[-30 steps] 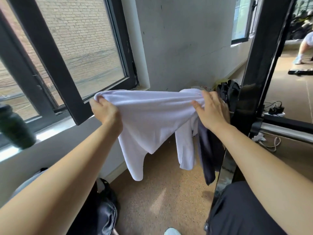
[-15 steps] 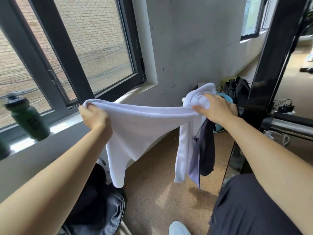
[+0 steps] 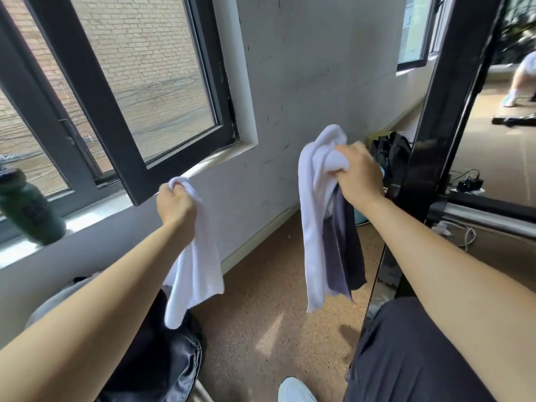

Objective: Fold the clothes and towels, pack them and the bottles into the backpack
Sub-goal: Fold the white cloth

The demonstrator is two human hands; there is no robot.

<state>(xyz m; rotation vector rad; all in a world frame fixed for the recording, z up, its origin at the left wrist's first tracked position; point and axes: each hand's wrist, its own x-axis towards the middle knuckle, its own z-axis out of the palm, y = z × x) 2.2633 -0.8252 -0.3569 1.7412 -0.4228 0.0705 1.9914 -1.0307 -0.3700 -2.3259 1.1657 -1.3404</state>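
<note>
White cloth, left: a white towel [image 3: 197, 256] hung from the left hand [image 3: 175, 206], bunched at one corner and dangling free above the dark backpack [image 3: 162, 361] on the floor.
White cloth, right: a second white piece [image 3: 314, 216] hung from the right hand [image 3: 358, 175], with a dark garment [image 3: 345, 250] pressed against it in the same grip.
Left fingers: curled tight into a fist on the towel corner; no gap showed between them.
Right fingers: closed round a wad of white fabric and the top of the dark garment; how each finger lay under the cloth could not be told.
Bottle: a dark green bottle [image 3: 27, 210] stood upright on the window sill [image 3: 95, 210], well apart from both hands and not yet packed.
Backpack: it lay low at the left, under the left forearm; whether its mouth was open could not be told.
Risk, right side: two items shared one fist, so the dark garment would probably slip out and drop to the floor if that grip eased to sort them.
Risk, left side: held by a single corner, the towel would likely fold crooked unless a second corner was found.
Risk, floor: both hanging ends were near the floor and might drag if the hands sank.
Stage: folding looked barely begun, judging from the loose cloth.
</note>
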